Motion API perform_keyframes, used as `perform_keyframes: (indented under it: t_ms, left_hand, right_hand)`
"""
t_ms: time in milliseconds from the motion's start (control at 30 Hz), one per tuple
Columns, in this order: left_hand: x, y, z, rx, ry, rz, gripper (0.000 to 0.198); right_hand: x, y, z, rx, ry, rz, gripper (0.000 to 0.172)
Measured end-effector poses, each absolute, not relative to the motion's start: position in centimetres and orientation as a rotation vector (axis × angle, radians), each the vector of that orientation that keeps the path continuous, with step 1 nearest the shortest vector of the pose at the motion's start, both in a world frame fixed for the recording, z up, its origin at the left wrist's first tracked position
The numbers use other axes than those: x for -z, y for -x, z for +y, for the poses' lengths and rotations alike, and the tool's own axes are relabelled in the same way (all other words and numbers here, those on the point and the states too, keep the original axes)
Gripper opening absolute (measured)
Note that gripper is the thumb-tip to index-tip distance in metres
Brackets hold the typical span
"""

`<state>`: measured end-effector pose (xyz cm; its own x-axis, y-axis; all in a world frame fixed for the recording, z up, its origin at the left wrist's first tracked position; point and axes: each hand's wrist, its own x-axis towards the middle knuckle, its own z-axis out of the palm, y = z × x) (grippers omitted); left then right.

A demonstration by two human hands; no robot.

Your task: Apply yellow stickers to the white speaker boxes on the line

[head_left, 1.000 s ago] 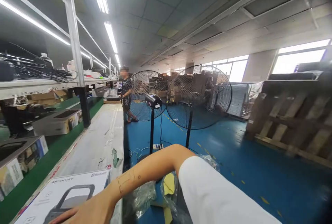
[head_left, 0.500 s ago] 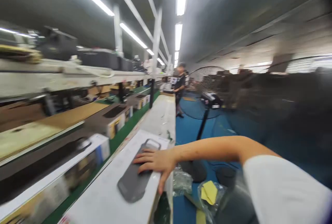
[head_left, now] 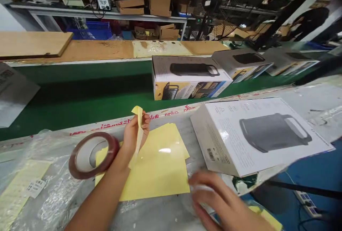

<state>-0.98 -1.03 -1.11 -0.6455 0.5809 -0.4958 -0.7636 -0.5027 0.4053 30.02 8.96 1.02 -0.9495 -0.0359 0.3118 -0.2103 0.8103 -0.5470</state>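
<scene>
My left hand [head_left: 136, 131] is closed around a narrow, folded strip of yellow paper [head_left: 139, 127], which stands up from its fingers. Under that wrist lie yellow sheets [head_left: 160, 174], spread on the plastic-covered bench. A roll of brown tape [head_left: 73, 163] stands against my left forearm. My right hand [head_left: 213, 195] hovers at the right edge of the sheets, its fingers curled and smeared by motion. A pale patch shows between those fingers, too blurred to name. Right of the sheets lies a white printed box [head_left: 232, 138] picturing a dark speaker-like device.
Beyond the bench edge, several printed boxes [head_left: 187, 70] stand in a row on a green conveyor belt [head_left: 80, 92]. Clear plastic wrap [head_left: 61, 188] covers the bench at left. A power strip [head_left: 307, 202] lies on the blue floor at right.
The view has swung left from along the line to face across the belt. My right hand has left the top of the white box. My left hand has come into view holding yellow paper.
</scene>
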Motion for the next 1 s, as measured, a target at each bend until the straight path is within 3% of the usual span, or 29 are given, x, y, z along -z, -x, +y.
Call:
perform_keyframes:
  t_ms: [100, 267, 567, 767, 1000]
  left_hand:
    - [0.4, 0.9, -1.0, -2.184, 0.370, 0.710, 0.029]
    - [1.2, 1.4, -1.3, -2.163, 0.326, 0.719, 0.026]
    - [2.0, 1.8, -1.2, -2.156, 0.283, 0.782, 0.018]
    - [1.9, 1.7, -1.3, -2.166, 0.261, 0.811, 0.017]
    - [2.0, 2.0, -1.2, -2.160, 0.291, 0.843, 0.017]
  right_hand:
    - [1.8, -22.8, 5.5, -0.981, 0.128, -2.621, 0.029]
    - [4.7, -16.9, 5.8, -0.802, 0.088, -2.610, 0.034]
    - [4.6, -15.4, 8.0, -0.572, -0.296, -2.785, 0.050]
    - [4.4, -14.1, 8.3, -0.526, -0.441, -2.852, 0.043]
    - [3.8, -15.8, 8.4, -0.569, -0.268, -2.801, 0.057]
